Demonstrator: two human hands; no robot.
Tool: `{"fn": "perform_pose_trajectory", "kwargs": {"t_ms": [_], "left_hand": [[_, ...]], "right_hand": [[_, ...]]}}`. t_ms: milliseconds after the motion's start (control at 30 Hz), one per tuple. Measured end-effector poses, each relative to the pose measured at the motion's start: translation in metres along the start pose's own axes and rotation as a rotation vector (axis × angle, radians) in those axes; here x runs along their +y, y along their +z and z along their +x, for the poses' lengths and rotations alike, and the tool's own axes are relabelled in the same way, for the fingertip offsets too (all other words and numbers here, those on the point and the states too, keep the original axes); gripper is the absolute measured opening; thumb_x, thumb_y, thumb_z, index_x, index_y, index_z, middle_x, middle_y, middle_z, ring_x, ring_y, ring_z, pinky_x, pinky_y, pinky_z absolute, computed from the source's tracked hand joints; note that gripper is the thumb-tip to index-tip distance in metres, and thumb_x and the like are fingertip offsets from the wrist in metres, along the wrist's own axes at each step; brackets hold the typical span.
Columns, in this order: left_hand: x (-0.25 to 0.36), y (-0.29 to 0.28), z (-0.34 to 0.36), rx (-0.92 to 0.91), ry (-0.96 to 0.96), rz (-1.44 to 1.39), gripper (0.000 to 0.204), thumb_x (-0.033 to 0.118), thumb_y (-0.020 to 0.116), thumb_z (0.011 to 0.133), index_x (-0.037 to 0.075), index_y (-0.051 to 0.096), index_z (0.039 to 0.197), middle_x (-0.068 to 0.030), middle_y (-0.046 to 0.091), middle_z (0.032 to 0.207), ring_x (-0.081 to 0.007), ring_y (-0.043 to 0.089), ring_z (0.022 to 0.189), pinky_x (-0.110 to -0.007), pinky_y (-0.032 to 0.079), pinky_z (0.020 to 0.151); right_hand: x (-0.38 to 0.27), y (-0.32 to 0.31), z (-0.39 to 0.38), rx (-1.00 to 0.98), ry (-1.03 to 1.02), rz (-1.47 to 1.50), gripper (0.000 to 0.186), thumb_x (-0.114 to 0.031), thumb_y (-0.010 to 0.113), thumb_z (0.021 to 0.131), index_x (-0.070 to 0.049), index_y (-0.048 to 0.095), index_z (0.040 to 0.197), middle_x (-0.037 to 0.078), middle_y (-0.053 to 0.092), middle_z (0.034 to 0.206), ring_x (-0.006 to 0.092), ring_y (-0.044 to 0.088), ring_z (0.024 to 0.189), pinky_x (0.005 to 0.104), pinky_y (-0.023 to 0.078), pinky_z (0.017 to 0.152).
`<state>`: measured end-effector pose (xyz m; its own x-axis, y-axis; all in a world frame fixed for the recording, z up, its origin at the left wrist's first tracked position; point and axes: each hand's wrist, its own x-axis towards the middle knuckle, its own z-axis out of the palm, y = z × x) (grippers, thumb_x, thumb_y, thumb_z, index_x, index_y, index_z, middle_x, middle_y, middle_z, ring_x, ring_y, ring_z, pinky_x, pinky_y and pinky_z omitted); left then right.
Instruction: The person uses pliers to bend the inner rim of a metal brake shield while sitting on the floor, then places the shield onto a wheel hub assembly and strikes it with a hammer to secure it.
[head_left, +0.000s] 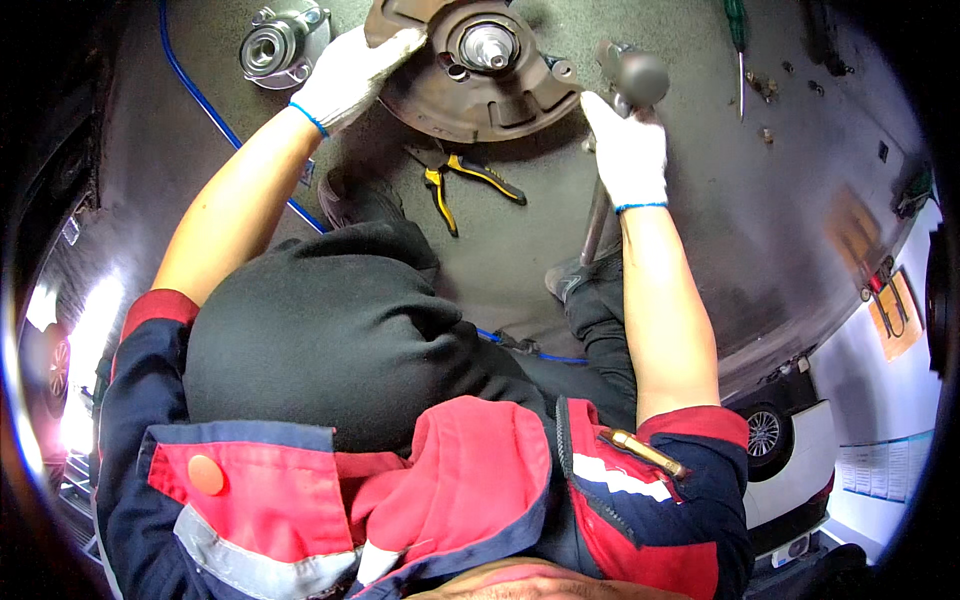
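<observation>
A rusty brown brake backing plate (450,115) with a toothed metal shaft end (490,47) at its centre is at the top middle. My left hand (350,75), in a white knit glove, is closed on the plate's left edge, with its thumb on the face. To the right, my right hand (630,150), also gloved, is closed round the metal handle of a hammer (640,80). The hammer head, with a blurred round face, is just beyond the fingers, beside the plate. The fingers' far side is hidden.
A wheel hub bearing (268,50) sits at the far left. Yellow-black pliers (440,185) lie open on the grey floor. A blue hose (195,90) runs past my left arm. At the far right are a green-handled screwdriver (737,45) and small loose bits (765,85).
</observation>
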<state>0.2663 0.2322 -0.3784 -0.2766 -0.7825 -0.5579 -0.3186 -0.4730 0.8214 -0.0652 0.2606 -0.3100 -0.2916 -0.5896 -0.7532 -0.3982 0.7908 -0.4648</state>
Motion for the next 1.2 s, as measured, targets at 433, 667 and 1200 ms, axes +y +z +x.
{"fn": "perform_pose_trajectory", "kwargs": {"t_ms": [433,667,1200], "left_hand": [[0.004,0.005,0.007,-0.026,-0.146,-0.378,0.050,0.033,0.071,0.098,-0.001,0.063,0.134,-0.0087,0.067,0.128,-0.0181,0.062,0.116,-0.035,0.048,0.106],[0.000,0.003,0.011,-0.058,-0.079,-0.272,0.048,0.033,0.069,0.100,0.000,0.063,0.135,-0.0089,0.067,0.130,-0.0176,0.061,0.119,-0.035,0.047,0.108],[-0.001,0.005,0.009,0.004,-0.089,-0.161,0.048,0.033,0.068,0.101,0.000,0.062,0.136,-0.0070,0.067,0.130,-0.0155,0.060,0.118,-0.033,0.047,0.107]], "right_hand": [[0.019,0.021,0.012,-0.065,-0.086,0.201,0.038,-0.020,0.078,0.089,0.002,0.063,0.117,0.006,0.064,0.080,0.0142,0.061,0.061,0.0327,0.053,0.056],[0.021,0.020,0.013,-0.097,-0.098,0.190,0.036,-0.019,0.077,0.090,0.001,0.065,0.117,0.005,0.065,0.079,0.0141,0.060,0.059,0.0326,0.052,0.055],[0.019,0.019,0.013,-0.074,-0.113,0.152,0.036,-0.022,0.077,0.089,0.000,0.066,0.115,0.006,0.066,0.080,0.0144,0.061,0.064,0.0320,0.052,0.057]]}}
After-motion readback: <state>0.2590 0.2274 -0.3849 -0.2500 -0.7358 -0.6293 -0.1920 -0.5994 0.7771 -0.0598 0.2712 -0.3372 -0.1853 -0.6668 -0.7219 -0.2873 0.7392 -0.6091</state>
